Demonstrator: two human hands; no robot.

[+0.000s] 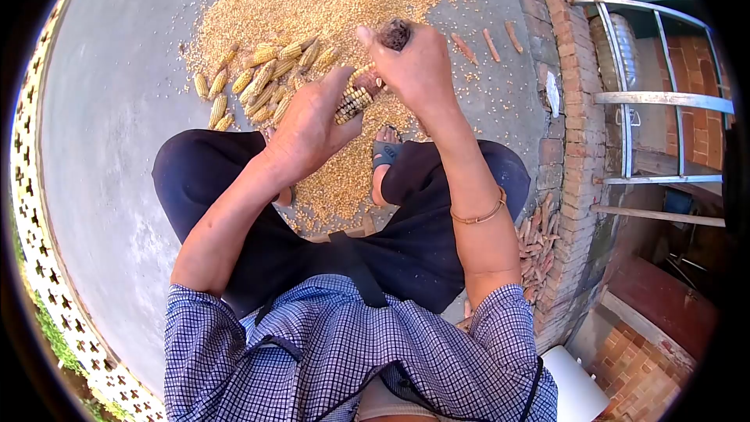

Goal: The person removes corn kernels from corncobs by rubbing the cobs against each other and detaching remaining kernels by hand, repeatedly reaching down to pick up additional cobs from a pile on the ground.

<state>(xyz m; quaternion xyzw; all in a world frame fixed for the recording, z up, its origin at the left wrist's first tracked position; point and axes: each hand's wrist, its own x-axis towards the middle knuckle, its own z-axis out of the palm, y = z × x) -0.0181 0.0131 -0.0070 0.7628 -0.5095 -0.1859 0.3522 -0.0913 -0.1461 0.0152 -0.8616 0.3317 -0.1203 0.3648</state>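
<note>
My left hand [308,121] holds a partly stripped corn cob [353,105] with pale and dark kernels, low over the pile. Closed in a fist, my right hand [416,66] grips another cob, whose dark end [394,33] sticks out at the top. Between the hands the cobs touch or nearly touch; their overlap is partly hidden by the fingers. Loose yellow kernels [312,0] spread over the ground beyond and beneath both hands. Unstripped corn ears [262,82] lie in a heap left of my left hand.
Several bare reddish cobs [491,44] lie at the right. More cobs [537,246] are heaped by the brick edge [576,109]. A metal railing [664,98] stands beyond it. My sandalled foot [384,155] is among the kernels, and a patterned wall [48,266] curves along the left.
</note>
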